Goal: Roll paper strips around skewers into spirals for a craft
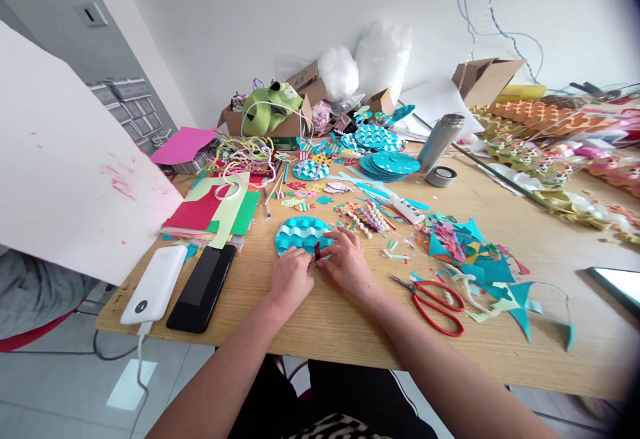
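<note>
A round blue paper disc [286, 234] with light blue wavy strips glued across it lies flat in front of me. Over its near edge, my right hand [347, 264] pinches a small dark red twisted strip [317, 251] that stands upright between the two hands. My left hand [293, 278] is closed beside it, fingertips curled at the strip's lower end; what these fingers grip is hidden. Just beyond the right hand lie several beaded-looking twisted strips [375, 216] and a white glue tube [407, 210]. Red-handled scissors [437, 302] rest to the right of my right forearm.
At left lie a white power bank [154, 284], a black phone [203, 289] and coloured paper [200, 209] with a tape roll [227, 190]. Paper fish [303, 192], stacked blue discs [390, 166] and a metal flask [441, 142] stand farther back. Paper scraps [480, 259] spread on the right.
</note>
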Available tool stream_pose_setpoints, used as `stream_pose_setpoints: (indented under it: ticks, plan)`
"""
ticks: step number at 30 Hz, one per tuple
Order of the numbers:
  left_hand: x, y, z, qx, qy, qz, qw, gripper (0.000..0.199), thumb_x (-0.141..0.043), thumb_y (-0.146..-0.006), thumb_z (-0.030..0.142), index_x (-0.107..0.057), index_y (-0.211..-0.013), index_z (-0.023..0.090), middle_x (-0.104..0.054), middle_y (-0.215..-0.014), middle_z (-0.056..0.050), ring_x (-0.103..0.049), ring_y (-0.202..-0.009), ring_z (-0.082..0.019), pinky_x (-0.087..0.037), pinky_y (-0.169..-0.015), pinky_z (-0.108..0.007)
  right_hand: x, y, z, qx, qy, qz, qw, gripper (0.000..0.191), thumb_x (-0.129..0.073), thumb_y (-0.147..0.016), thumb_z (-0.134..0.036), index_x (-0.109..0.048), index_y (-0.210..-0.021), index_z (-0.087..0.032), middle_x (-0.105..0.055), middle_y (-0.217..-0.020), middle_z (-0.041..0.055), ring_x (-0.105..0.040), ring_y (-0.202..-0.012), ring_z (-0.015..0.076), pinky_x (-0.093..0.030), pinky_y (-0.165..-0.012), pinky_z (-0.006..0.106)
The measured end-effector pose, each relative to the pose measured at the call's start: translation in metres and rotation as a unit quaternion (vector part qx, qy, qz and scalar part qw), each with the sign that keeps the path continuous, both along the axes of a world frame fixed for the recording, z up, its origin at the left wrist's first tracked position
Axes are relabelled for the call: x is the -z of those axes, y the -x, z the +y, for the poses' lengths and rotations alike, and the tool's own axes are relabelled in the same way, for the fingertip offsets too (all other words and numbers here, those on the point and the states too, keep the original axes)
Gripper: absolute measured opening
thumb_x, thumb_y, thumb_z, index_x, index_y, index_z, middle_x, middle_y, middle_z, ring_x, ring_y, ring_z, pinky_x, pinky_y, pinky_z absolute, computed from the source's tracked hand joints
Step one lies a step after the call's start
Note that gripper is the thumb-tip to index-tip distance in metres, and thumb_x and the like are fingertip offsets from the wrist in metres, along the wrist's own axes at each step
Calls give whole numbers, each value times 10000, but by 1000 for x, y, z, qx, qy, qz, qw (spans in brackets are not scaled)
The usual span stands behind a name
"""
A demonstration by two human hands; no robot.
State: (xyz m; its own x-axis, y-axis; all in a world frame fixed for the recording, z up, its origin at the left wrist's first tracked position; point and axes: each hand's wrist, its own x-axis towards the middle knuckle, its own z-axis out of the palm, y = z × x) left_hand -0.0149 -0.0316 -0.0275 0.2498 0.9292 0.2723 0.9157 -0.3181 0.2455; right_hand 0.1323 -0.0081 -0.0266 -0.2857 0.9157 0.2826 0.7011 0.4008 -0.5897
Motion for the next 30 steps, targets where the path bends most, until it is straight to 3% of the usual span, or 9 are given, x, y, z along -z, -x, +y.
stream_pose_setpoints:
  ticks: [10,18,21,25,30]
  plan:
    - [1,0,1,-4,-3,-7,1000,157,-504,-810,174,-624,-707,174,-635,-726,-49,-555,-755,-191,-409,-663,-298,3,0,2,-12,-59,60,996,86,-645,-748,-290,-691,-810,-253,-590,-1089,55,-353,-1159,281,-337,-944,486]
    - [-1,0,1,-1,11,-6,1000,176,-502,-810,175,-629,-688,181,-629,-714,-53,-557,-770,-190,-411,-678,-297,6,2,5,-10,-74,77,994,104,-631,-760,-289,-704,-696,-250,-600,-1061,59,-369,-1141,279,-347,-935,482]
    - [0,0,0,-6,7,-16,1000,162,-504,-808,173,-640,-720,183,-644,-742,-49,-559,-778,-188,-410,-690,-297,1,-2,7,-7,-90,92,992,112,-615,-770,-325,-705,-782,-260,-617,-1042,58,-395,-1131,276,-342,-937,472]
    - [2,1,-2,-10,6,-31,999,125,-539,-790,182,-660,-761,193,-661,-775,-37,-560,-785,-186,-407,-704,-296,-10,-13,11,47,-126,149,980,222,-521,-832,-344,-654,-966,-227,-639,-996,67,-486,-1056,241,-345,-927,428]
    - [3,3,-5,-13,-5,-53,998,112,-563,-778,188,-671,-750,199,-661,-756,-31,-562,-784,-184,-404,-710,-295,-16,-25,14,144,-105,214,960,261,-450,-863,-351,-632,-963,-193,-661,-973,72,-545,-960,223,-381,-864,395]
